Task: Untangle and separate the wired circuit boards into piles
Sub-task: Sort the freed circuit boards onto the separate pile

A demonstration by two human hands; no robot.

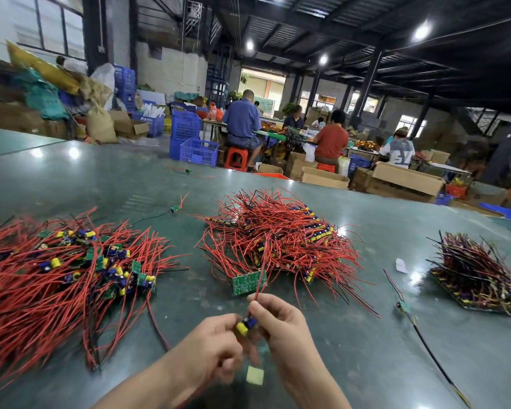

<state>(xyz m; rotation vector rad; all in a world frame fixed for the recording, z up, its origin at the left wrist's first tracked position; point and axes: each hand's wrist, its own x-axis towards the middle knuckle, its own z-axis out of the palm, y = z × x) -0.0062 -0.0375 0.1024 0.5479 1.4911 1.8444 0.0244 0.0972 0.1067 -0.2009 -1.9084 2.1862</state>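
Presently I note the loose heap of red-wired green circuit boards (59,267) at left. My left hand (210,346) and right hand (281,329) both pinch one small board with a yellow capacitor (246,324) (fingers curled, motion-blurred); its red wire (261,270) runs up into the tangled middle pile (281,237) and could snag, dragging neighbours out. Board underside hidden; the dark stacked pile (475,276) at right is indistinct.

Single head-worn view, wide-angle, looking forward and down over the green table (351,335) from its near edge. Close above both hands, left hand (207,346) and right hand (281,323), low in frame just over the table. Beyond the table's far edge, facing into a workshop, seated workers (244,125) well off. Strong curving toward the frame edges.
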